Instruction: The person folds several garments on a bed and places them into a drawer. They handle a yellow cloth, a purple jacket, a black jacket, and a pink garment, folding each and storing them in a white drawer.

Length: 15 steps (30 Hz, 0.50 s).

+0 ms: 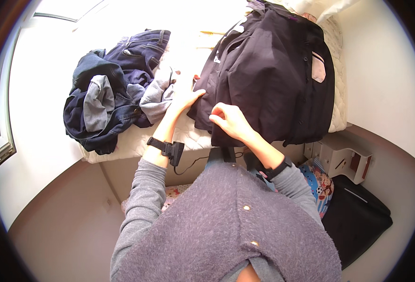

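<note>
A dark long garment [267, 74] with buttons and a pale patch lies spread over the right part of a quilted mattress [197, 137]. At its left edge is my left hand [188, 97], thumb on the cloth; its fingers are partly hidden and washed out by glare, so its grip is unclear. My right hand [228, 118] is over the garment's lower part, with fingers curled and thumb near the fingertips; whether cloth is pinched between them cannot be told. Left of my hands lie crumpled dark blue jeans [137, 51] and more denim with grey inner sides [100, 102].
A window frame [3, 155] stands at the far left. Below the mattress at right are a white shelf unit [348, 151], a colourful printed bag or cloth [320, 183] and a black case-like item [359, 215]. A thin cable [193, 164] hangs near my left wrist.
</note>
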Tool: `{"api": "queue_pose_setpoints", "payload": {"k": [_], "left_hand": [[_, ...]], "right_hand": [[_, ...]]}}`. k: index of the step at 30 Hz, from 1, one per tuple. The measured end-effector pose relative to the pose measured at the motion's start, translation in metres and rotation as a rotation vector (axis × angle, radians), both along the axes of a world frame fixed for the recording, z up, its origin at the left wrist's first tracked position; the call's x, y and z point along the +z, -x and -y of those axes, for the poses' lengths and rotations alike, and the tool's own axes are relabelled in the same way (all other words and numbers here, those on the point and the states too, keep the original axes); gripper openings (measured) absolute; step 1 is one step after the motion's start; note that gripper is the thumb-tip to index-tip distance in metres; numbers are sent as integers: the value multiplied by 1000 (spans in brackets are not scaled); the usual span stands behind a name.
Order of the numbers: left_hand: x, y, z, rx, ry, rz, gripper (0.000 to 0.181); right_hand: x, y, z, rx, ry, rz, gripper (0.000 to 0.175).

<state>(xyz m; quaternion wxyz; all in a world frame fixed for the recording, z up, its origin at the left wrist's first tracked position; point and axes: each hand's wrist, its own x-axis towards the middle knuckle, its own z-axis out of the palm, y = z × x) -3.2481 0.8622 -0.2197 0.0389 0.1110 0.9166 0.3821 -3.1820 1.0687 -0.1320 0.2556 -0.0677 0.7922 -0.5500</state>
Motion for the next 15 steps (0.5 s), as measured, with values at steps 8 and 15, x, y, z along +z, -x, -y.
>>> {"api": "queue_pose_setpoints", "payload": {"k": [8, 15], "left_hand": [[-26, 3, 6, 36, 18, 20, 47], [-9, 10, 1, 193, -10, 216, 39]], "right_hand": [[-56, 12, 41, -125, -671, -83, 45], [-60, 3, 8, -380, -298, 99, 47]]}}
